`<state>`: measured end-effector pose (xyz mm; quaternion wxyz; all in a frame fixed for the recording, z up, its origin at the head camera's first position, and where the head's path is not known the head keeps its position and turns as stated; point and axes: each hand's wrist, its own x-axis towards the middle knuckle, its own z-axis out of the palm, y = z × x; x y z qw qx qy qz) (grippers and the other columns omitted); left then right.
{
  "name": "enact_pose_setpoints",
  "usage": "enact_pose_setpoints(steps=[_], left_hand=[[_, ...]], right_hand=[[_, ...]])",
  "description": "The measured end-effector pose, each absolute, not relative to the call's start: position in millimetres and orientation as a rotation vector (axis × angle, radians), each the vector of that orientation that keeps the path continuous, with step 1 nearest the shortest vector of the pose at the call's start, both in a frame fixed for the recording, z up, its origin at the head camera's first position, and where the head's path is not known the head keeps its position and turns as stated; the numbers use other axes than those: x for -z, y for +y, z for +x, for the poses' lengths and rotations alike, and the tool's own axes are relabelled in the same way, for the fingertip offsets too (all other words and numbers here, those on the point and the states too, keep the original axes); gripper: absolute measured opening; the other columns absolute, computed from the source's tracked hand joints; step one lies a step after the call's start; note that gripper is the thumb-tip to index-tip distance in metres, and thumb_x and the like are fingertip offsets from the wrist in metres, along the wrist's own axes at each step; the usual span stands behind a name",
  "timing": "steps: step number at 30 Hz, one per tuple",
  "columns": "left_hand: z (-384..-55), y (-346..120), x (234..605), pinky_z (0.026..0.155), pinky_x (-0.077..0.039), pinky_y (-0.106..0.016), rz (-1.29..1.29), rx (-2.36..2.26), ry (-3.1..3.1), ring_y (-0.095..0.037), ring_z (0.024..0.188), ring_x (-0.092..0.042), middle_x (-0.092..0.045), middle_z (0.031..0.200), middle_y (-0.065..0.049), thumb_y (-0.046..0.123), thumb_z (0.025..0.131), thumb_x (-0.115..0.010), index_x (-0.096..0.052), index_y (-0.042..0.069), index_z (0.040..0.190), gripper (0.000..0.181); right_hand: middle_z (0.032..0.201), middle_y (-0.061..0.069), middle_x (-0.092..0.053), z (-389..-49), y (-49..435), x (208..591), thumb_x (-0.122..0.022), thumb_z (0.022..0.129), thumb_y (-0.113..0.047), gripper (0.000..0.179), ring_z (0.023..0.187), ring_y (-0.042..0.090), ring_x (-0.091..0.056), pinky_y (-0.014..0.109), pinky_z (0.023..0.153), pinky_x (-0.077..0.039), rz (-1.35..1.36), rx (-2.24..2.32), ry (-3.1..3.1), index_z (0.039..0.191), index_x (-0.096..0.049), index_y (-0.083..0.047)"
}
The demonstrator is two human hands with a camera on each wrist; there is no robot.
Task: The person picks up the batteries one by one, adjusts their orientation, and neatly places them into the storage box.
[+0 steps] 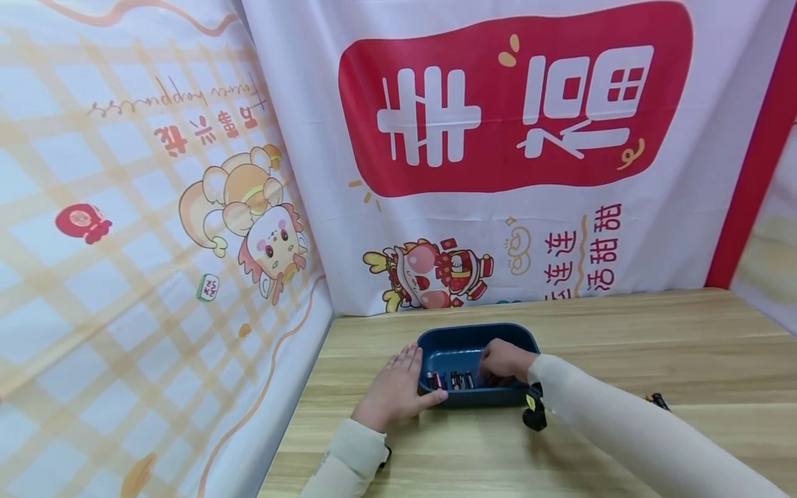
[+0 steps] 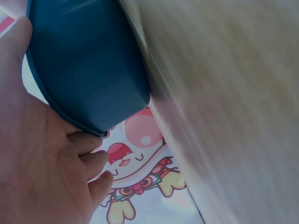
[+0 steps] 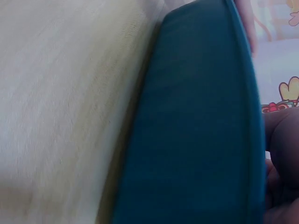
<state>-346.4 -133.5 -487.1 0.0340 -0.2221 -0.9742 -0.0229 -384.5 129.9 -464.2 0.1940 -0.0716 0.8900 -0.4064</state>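
A dark blue rectangular bin (image 1: 479, 395) stands on the table with several small batteries (image 1: 459, 380) lying along the near side of its floor. My left hand (image 1: 398, 387) rests at the bin's left end, its fingers straight along the rim and its thumb over the near corner. In the left wrist view, the left fingers (image 2: 96, 163) reach past the rim. My right hand (image 1: 506, 361) reaches down inside the bin's right half with bent fingers, right of the batteries. The bin wall hides most of it in the right wrist view; I cannot tell whether it holds anything.
More batteries (image 1: 657, 400) lie on the wooden table (image 1: 623, 332) to the right, partly behind my right sleeve (image 1: 623, 422). Printed cloths (image 1: 299, 138) hang at the left and behind the table. A black strap (image 1: 534, 408) sits on my right wrist.
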Motion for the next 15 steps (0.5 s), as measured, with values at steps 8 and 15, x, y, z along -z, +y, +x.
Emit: enact_pose_setpoints(steps=[8, 15], left_hand=[[-346, -133, 487, 0.116, -0.015, -0.042, -0.682, 0.068, -2.997, -0.024, 0.147, -0.011, -0.014, 0.161, -0.009, 0.089, 0.079, -0.024, -0.017, 0.007, 0.156, 0.113], [-345, -133, 486, 0.116, -0.016, -0.043, -0.685, 0.075, -2.991, -0.025, 0.147, -0.013, -0.015, 0.161, -0.01, 0.087, 0.08, -0.029, -0.019, 0.005, 0.155, 0.112]], right_hand=[[0.091, 0.013, -0.066, -382, 146, 453, -0.061, 0.092, -0.005, 0.013, 0.078, 0.026, -0.067, 0.038, 0.066, -0.058, -0.209, 1.252, 2.409, 0.1, -0.069, 0.002], [0.094, 0.015, -0.066, -379, 162, 447, -0.061, 0.094, -0.006, 0.013, 0.078, 0.026, -0.066, 0.038, 0.066, -0.059, -0.247, 1.311, 2.419, 0.101, -0.067, 0.004]])
